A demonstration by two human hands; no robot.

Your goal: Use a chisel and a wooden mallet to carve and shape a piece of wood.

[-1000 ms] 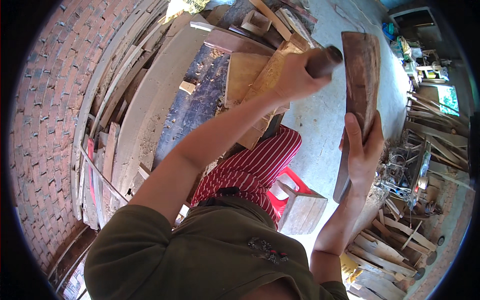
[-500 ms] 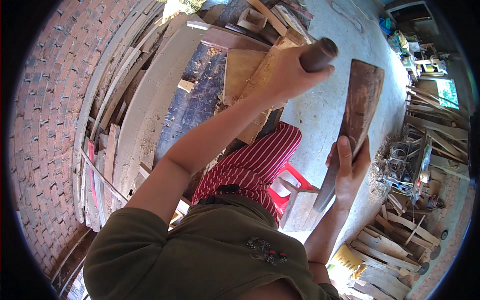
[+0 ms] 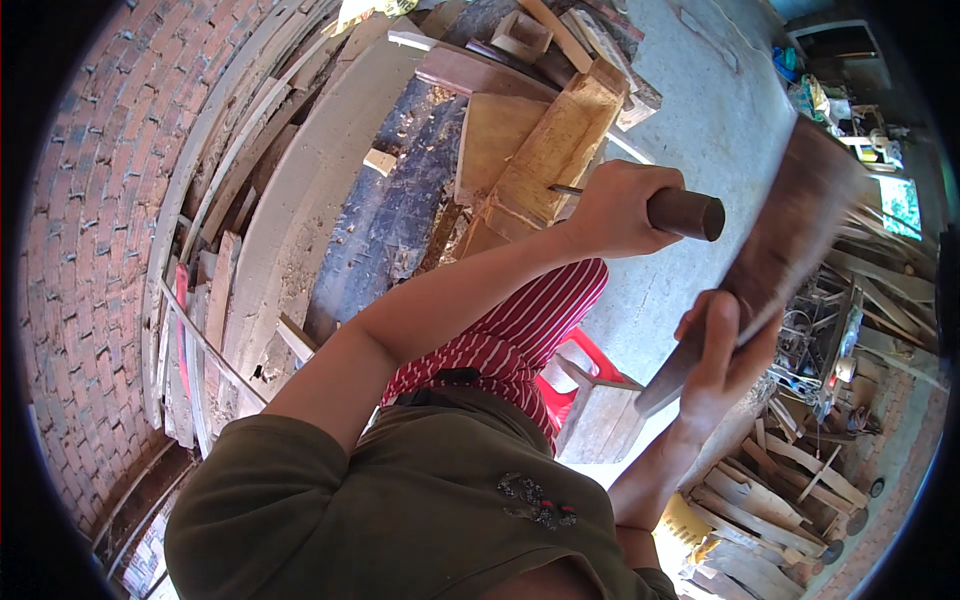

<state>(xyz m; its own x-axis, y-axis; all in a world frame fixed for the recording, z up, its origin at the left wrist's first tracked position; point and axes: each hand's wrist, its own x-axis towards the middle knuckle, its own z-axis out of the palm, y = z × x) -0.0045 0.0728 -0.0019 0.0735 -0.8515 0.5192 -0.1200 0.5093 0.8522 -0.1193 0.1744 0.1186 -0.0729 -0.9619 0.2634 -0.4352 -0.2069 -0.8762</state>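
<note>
— What has each hand got hold of?

— The left hand (image 3: 620,210) is closed tight around a dark round wooden handle (image 3: 685,213); the handle's butt end sticks out toward three o'clock, and a thin metal shank (image 3: 565,189) comes out of the fist toward nine o'clock. The right hand (image 3: 722,350) has its fingers wrapped around the lower end of a long dark wooden mallet (image 3: 770,255), thumb lying up its face. That mallet slants from the hand toward one o'clock and its upper part is blurred.

— And where does the shank point?

— At a pale hollowed wooden block (image 3: 555,150), trough-shaped, at about twelve o'clock from the left fist. Whether the tip touches the wood I cannot tell. A flat square board (image 3: 495,140) leans just beside the block, at its nine o'clock.

— Any packages or signs?

— Something yellow (image 3: 680,520) lies at five o'clock near the lower rim; too small to make out. At two o'clock there is a greenish panel (image 3: 900,205) among clutter.

— Containers?

— A small open wooden box frame (image 3: 520,35) at twelve o'clock, contents not clear. A red plastic stool (image 3: 585,365) sits under the striped trouser leg (image 3: 520,330), and planks (image 3: 215,300) lean on the brick wall (image 3: 90,230) at nine o'clock.
</note>
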